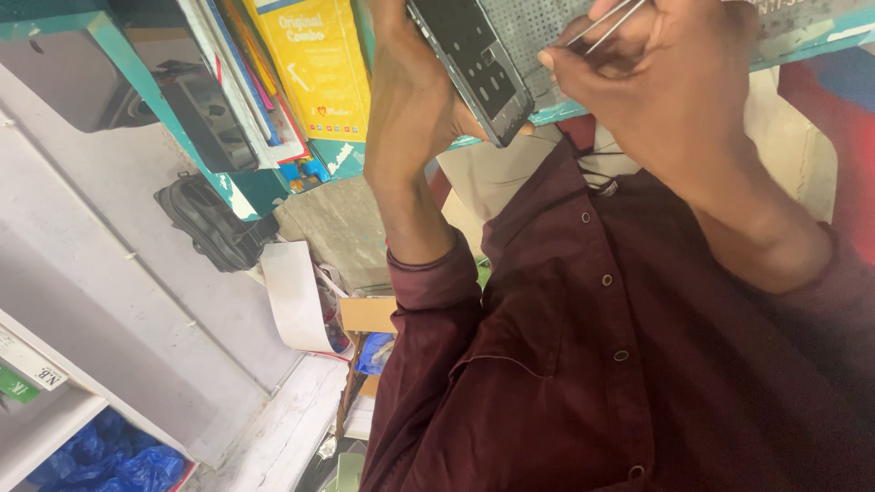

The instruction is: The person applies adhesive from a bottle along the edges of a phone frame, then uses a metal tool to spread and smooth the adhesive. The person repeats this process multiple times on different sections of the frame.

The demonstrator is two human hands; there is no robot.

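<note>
My left hand (406, 100) holds an opened phone (474, 64) up near the top of the view, its dark inner side with small parts facing me. My right hand (638, 73) pinches thin metal tweezers (606, 23), whose tips point toward the phone's upper edge. Both forearms rise from dark maroon shirt sleeves (547, 364) that fill the lower right.
A teal workbench edge (565, 111) runs behind the hands. At the upper left hang a yellow package (314, 64) and stacked papers (246, 73). A black bag (214, 223) hangs on the grey wall. Blue plastic (109, 460) lies on a white shelf at the lower left.
</note>
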